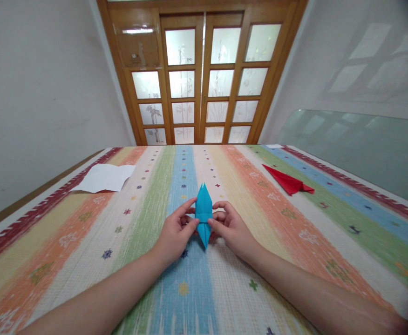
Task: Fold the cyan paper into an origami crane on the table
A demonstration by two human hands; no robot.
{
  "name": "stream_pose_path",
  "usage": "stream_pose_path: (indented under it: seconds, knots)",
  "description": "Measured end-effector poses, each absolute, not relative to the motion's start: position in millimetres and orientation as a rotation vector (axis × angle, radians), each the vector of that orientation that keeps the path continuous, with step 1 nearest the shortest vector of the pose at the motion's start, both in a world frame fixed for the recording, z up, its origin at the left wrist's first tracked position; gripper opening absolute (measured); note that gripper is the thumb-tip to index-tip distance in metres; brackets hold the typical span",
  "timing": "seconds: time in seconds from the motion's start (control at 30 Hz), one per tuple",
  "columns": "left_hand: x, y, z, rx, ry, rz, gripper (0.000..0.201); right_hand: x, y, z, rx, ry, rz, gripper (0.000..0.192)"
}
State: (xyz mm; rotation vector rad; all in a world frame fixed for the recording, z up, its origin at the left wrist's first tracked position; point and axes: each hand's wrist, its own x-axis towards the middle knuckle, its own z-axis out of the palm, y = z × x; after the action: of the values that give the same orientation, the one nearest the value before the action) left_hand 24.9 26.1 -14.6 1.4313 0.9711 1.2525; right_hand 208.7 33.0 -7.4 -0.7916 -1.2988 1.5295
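Striped cloth (85, 232) in bands of green, blue, cream and orange covers the table, with a wooden glazed door (200, 79) closing the room behind it and plain walls on either side. Left hand (176, 232) and right hand (232, 230) meet over the blue stripe, both forearms reaching in from the near edge. Between them lies a blue folded paper (203, 214), long and narrow, pointed at both ends, its far tip split into two small peaks and its near tip aimed back toward the person. Each hand pinches the paper at its middle: the left thumb and forefinger close on its left edge, the right thumb and forefinger on its right edge, the remaining fingers curled loosely behind. Whether the paper rests flat on the cloth or is raised slightly cannot be told. Well beyond the left hand and out to its left lies a white sheet (104, 177), near the table's edge. Well beyond the right hand and out to its right lies a red folded paper (288, 181), tapering to a point.
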Motion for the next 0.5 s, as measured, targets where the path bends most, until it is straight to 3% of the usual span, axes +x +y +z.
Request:
stream_pose_path:
  seconds: [0.23,0.5]
  knots:
    - [24,25,-11,1.559,1.011,1.223,0.024,209,34,-8,-0.807,-1.296,1.543,0.047]
    - [23,24,-4,1.701,1.067,1.193,0.027,210,34,-8,-0.81,-1.327,1.544,0.034]
